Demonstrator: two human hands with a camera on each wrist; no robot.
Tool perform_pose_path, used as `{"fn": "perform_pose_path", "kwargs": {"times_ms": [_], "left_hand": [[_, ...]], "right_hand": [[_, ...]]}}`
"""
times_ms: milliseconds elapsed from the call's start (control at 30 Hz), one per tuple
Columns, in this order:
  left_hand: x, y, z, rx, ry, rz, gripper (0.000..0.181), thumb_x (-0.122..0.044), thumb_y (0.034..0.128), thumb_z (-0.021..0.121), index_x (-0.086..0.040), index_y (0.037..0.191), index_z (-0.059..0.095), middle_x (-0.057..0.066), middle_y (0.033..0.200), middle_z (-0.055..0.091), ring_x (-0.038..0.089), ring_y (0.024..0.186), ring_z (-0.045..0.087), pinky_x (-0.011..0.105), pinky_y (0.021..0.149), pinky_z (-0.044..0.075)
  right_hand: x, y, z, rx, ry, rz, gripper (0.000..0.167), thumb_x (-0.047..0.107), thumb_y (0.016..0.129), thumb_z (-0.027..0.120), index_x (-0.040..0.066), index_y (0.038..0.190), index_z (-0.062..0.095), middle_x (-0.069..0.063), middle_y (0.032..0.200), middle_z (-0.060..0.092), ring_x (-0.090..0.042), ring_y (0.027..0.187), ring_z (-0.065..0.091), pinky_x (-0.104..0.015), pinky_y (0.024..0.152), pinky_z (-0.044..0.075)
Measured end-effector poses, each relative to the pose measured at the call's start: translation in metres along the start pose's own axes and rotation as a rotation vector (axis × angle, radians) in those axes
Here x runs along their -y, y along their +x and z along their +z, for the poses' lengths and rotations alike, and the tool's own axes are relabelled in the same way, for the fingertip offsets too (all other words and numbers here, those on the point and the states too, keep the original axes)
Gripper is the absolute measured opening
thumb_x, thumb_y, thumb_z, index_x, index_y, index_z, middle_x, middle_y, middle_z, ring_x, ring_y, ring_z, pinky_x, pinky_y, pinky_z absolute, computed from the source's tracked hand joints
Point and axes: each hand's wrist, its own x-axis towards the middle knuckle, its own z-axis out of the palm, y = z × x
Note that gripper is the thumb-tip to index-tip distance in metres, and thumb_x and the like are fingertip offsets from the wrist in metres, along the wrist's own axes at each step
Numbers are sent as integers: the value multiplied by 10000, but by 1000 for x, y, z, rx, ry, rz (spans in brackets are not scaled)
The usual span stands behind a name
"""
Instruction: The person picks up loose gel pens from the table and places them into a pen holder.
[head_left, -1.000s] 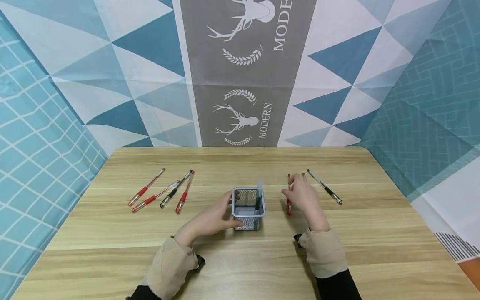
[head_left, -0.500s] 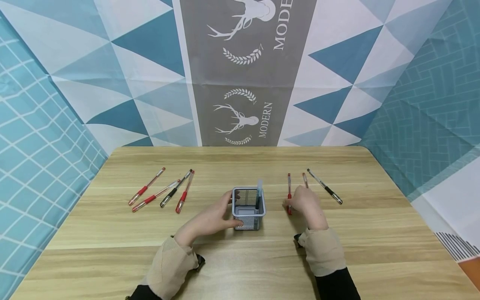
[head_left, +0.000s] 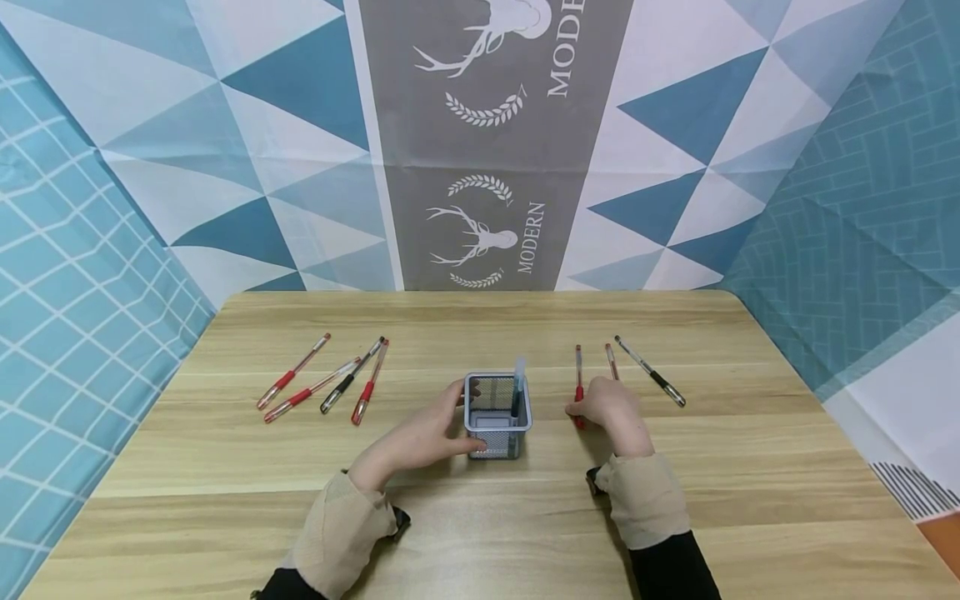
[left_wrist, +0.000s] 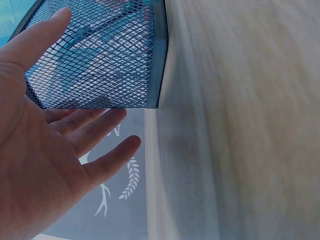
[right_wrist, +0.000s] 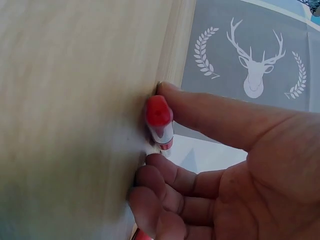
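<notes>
My left hand point(head_left: 420, 437) holds a grey wire-mesh pen holder point(head_left: 498, 443) upright on the table, its thumb on the near side and its fingers behind. In the left wrist view the thumb crosses the mesh point(left_wrist: 100, 65). One pen point(head_left: 517, 396) stands inside the holder. On the right, the thumb and forefinger of my right hand point(head_left: 615, 412) are either side of a red pen point(head_left: 579, 379) lying on the table. The pen's red end point(right_wrist: 159, 111) shows between them. The other fingers curl in, partly covering another red-ended pen point(head_left: 611, 360).
A black pen point(head_left: 651, 372) lies to the right of my right hand. On the left lie several more pens, red ones point(head_left: 292, 375) and a black one point(head_left: 351, 377), some crossing. The wooden table point(head_left: 480, 533) meets a patterned backdrop point(head_left: 487, 233) at its far edge.
My right hand has come down toward me onto the red pen, uncovering more of the pens' far ends; in the last half second it barely moves. The left hand and holder stay put.
</notes>
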Motion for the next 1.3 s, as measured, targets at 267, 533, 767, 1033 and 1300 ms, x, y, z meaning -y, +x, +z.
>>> {"fn": "perform_pose_path", "kwargs": {"times_ms": [267,533,767,1033,1300], "left_hand": [[0,1,-1,0,-2,0,956,-407,747,704,-153,1455,115,77,1392,388,254,1290,359,450,1072,295],[1,1,-1,-7,4,9,962,-429,740,702,-153,1454,120,79,1388,399,257,1280,375,452,1064,308],[1,1,0,-2,-6,0,953,-407,743,708,-176,1455,118,61,1386,404,242,1289,364,452,1067,304],[0,1,-1,1,-23,16,952,-389,743,713,-168,1454,120,62,1391,389,238,1298,345,442,1078,288],[0,0,0,2,-35,18,934,-351,747,720,-165,1449,133,75,1384,401,242,1300,346,446,1081,281]], "right_hand": [[1,0,-1,-1,3,-13,348,347,807,656,98,592,541,13,547,436,-119,503,373,-220,444,289],[1,1,-2,-9,-11,-8,326,297,813,641,91,587,528,11,538,457,-121,506,393,-221,444,297],[-1,-1,-6,-28,9,-24,271,200,804,616,75,577,535,-11,530,474,-120,487,395,-213,433,314],[-2,-11,-19,-165,85,-84,390,132,832,571,131,485,392,52,460,299,-83,427,280,-179,388,247],[0,-24,-30,-333,151,-130,125,93,824,550,-16,807,608,-80,665,587,-150,510,470,-226,425,368]]}}
